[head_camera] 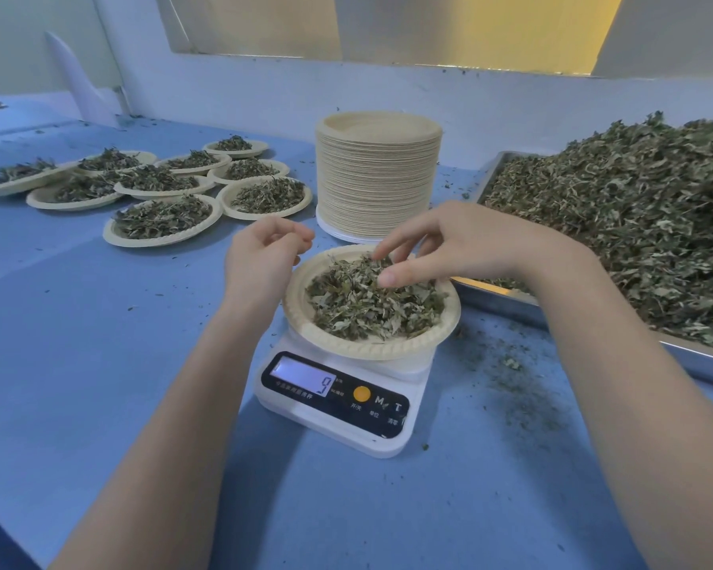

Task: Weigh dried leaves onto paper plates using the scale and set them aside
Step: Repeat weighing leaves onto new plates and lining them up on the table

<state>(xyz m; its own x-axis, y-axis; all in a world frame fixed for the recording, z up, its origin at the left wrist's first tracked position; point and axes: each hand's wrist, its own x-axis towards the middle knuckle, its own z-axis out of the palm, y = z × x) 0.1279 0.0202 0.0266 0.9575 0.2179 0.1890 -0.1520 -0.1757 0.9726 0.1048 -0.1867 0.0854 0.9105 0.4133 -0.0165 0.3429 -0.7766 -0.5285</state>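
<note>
A white digital scale (338,405) stands at the middle of the blue table, its display reading 9. On it sits a paper plate (371,347) holding a heap of dried leaves (371,306). My right hand (462,244) hovers over the plate's far side, fingers spread and relaxed, fingertips at the leaves. My left hand (264,257) hangs beside the plate's left rim, fingers loosely curled, holding nothing that I can see.
A tall stack of empty paper plates (377,174) stands behind the scale. Several filled plates (161,220) lie at the back left. A metal tray (692,359) heaped with dried leaves (634,224) fills the right side. Leaf crumbs (515,372) litter the table near the tray.
</note>
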